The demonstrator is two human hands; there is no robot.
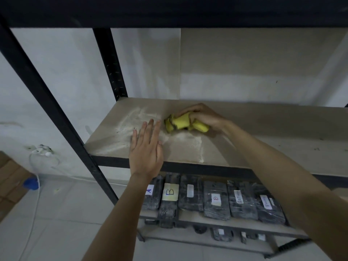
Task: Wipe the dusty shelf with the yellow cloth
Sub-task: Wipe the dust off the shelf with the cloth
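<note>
A beige shelf board sits in a black metal rack, with streaks of pale dust over its left part. My right hand is bunched around the crumpled yellow cloth and presses it onto the board near the middle. My left hand lies flat near the front edge, fingers straight and apart, holding nothing. Its fingertips reach the dusty patch just left of the cloth.
Black uprights frame the rack's left side and a dark shelf hangs overhead. Below, several black wrapped packs with labels fill the lower shelves. White cables and a blue object lie by the wall at left.
</note>
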